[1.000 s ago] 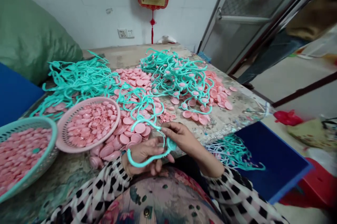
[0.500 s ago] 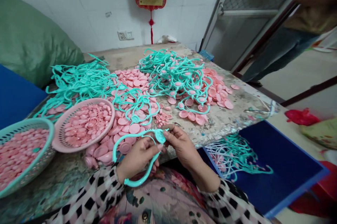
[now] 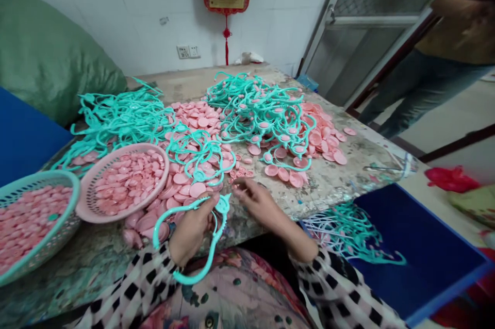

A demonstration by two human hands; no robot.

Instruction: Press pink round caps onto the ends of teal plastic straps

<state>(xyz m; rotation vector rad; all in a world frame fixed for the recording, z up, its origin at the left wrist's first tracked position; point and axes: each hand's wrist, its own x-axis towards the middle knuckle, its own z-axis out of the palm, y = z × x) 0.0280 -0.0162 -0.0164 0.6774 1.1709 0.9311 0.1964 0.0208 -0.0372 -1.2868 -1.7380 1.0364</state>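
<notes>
My left hand (image 3: pixel 191 230) is closed round a teal plastic hoop piece (image 3: pixel 201 263) at the table's near edge; its round end sits by my fingertips. My right hand (image 3: pixel 258 201) hovers just to the right with fingers loosely spread, close to several small pink studs (image 3: pixel 238 173) on the table, and nothing shows in it. Large pink discs (image 3: pixel 184 179) lie heaped just beyond both hands, with more teal hoops (image 3: pixel 197 152) tangled on top.
A pink basket (image 3: pixel 124 184) and a teal basket (image 3: pixel 36 220) of pink discs stand at left. Teal hoop piles (image 3: pixel 258 107) cover the table's middle and back. A blue bin (image 3: pixel 406 246) with finished teal pieces sits at lower right. Another person's legs (image 3: pixel 425 86) stand by the door.
My right hand has let go of the teal hoop and moved toward the small pink studs. My left hand has kept the hoop and turned it so the loop hangs lower.
</notes>
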